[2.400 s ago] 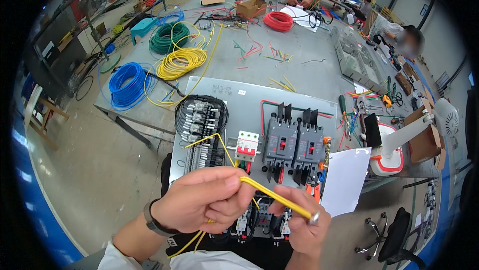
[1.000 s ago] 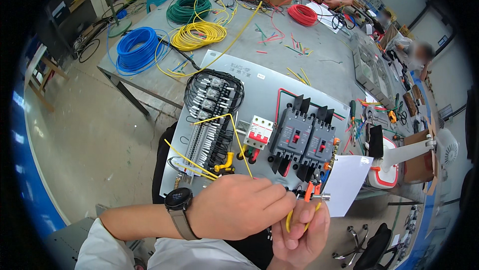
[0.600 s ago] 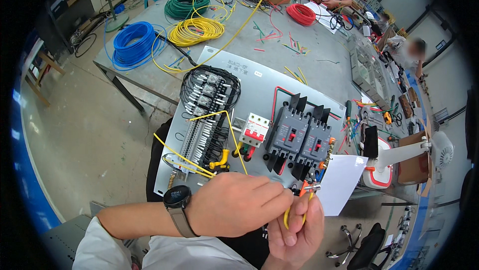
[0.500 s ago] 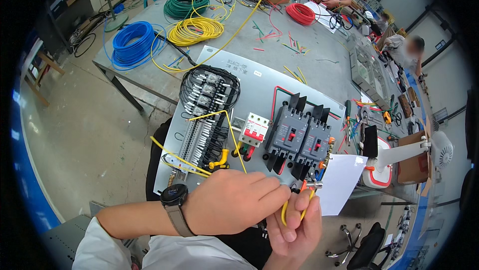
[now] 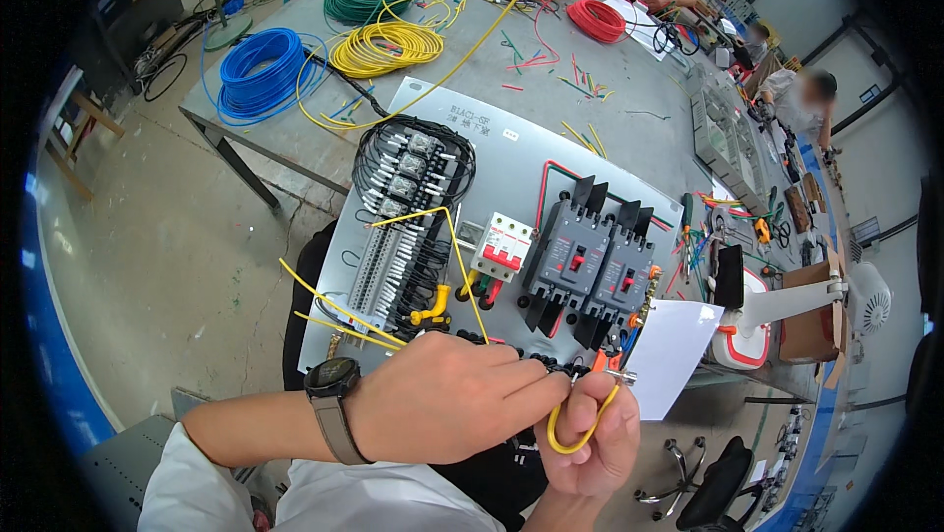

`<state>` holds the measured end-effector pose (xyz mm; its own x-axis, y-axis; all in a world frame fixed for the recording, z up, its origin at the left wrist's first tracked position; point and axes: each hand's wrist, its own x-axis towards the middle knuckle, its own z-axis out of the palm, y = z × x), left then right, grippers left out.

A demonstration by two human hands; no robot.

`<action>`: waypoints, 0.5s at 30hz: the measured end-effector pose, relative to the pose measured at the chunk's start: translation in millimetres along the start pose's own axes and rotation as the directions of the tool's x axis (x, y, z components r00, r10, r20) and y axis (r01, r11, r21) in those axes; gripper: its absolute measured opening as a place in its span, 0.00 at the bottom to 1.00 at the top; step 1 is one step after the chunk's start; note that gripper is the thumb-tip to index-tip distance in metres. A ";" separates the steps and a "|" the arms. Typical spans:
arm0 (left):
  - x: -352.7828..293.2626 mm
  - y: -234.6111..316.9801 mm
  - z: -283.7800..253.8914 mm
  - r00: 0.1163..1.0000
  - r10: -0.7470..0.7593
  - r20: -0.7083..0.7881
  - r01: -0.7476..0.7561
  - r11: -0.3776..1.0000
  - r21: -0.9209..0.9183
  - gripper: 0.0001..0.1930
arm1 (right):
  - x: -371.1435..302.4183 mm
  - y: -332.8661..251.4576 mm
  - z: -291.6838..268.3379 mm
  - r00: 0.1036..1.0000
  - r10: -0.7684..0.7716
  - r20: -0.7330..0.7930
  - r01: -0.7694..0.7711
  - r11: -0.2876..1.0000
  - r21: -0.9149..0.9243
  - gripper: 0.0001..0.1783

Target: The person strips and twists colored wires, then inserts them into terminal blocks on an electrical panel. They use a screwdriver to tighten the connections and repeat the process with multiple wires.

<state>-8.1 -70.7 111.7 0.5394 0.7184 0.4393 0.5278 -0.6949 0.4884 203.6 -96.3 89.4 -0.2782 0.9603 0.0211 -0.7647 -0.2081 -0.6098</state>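
We see a yellow wire bent into a loop between the left hand and the right hand, near the foot of a pale mounting plate. The right hand grasps this loop beside a silvery metal piece; the left hand curls across the wire, fingertips hidden, so we cannot tell whether it grips. On the plate we note a white breaker and two grey breakers; beyond, a blue coil and a yellow coil lie on the tabletop.

Smooth plastic sheathes the yellow wire; the silver fitting is shiny metal. The dark breakers are matt plastic, the mounting plate smooth metal, the white sheet paper, the carton cardboard.
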 end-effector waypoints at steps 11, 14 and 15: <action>-2.4 -0.1 5.4 0.999 -0.017 -0.041 0.014 0.997 -0.072 0.13 | -1.9 -2.6 -1.2 0.999 -0.034 0.041 0.040 0.989 -0.144 0.24; -2.2 -2.2 9.0 0.995 -0.052 -0.091 0.044 0.995 -0.086 0.11 | -4.9 -3.7 0.4 1.000 0.025 -0.016 -0.026 0.997 -0.077 0.25; -2.4 -3.3 11.1 0.990 -0.063 -0.122 0.052 0.995 -0.091 0.11 | -7.1 -3.8 -0.4 0.998 0.048 -0.035 -0.050 0.997 -0.051 0.25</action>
<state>-3.8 -70.5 100.6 0.4207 0.7592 0.4966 0.4936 -0.6509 0.5768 208.8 -102.3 91.3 -0.2938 0.9552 -0.0359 -0.7191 -0.2456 -0.6500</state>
